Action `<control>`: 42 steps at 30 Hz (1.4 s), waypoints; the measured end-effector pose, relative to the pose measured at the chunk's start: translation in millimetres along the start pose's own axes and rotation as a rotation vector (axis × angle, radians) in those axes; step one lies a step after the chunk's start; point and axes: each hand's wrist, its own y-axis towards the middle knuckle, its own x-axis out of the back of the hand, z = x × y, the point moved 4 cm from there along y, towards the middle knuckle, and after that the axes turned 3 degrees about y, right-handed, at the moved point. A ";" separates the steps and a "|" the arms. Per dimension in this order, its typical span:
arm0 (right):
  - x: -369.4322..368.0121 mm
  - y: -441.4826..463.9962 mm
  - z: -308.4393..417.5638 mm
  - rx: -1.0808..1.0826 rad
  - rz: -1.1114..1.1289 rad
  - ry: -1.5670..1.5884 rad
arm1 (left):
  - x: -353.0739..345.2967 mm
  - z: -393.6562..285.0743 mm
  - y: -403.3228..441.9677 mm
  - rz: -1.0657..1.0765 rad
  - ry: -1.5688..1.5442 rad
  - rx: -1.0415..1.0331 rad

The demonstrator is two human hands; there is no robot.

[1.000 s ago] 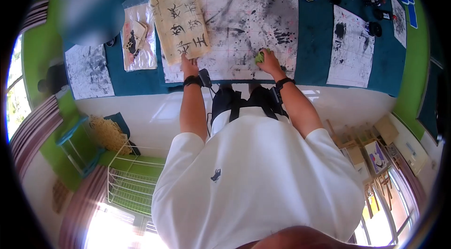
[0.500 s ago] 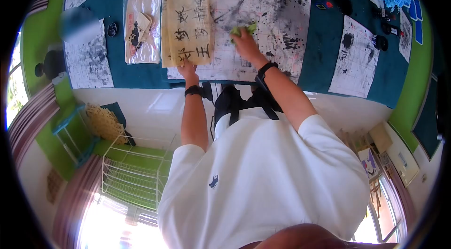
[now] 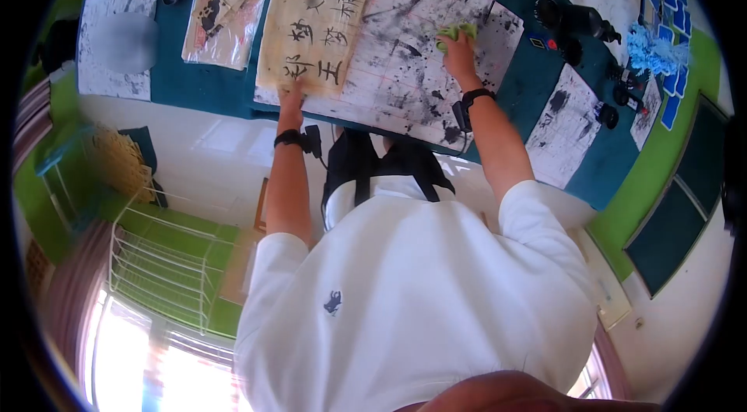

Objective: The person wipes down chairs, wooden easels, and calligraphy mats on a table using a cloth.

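My right hand point(image 3: 461, 58) is closed on a green cloth point(image 3: 457, 32), which touches the ink-spotted white sheet point(image 3: 389, 93). My left hand point(image 3: 291, 94) lies at the lower edge of the yellowish paper with black characters point(image 3: 315, 23), fingertips on or under that edge; whether it grips the paper is too small to tell. The yellowish paper covers the left part of the white sheet. Left of it rests a clear plastic bag point(image 3: 226, 11) with papers inside.
The dark teal table point(image 3: 173, 73) carries another inked sheet point(image 3: 117, 46) at the left and one more point(image 3: 562, 128) at the right. Dark bottles point(image 3: 580, 21), a blue fluffy item point(image 3: 654, 52) and blue cards point(image 3: 671, 112) lie at the right.
My right hand and the cloth moved left across the sheet, then back to the right and upward. My left hand stays at the yellowish paper's lower edge. The whole view has turned.
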 end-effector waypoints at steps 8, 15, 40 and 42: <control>-4.1 1.1 120.2 0.137 -0.290 0.301 | 18.4 39.7 47.2 -0.014 0.256 -0.331; -15.2 46.0 165.6 0.306 -0.194 0.216 | 13.8 23.5 27.5 -0.011 0.262 -0.098; -11.0 -99.0 132.2 0.099 -0.101 0.212 | 16.9 36.1 21.7 -0.093 0.230 -0.236; -26.7 -99.3 149.3 0.348 -0.174 0.084 | 16.7 32.2 22.3 -0.120 0.318 -0.316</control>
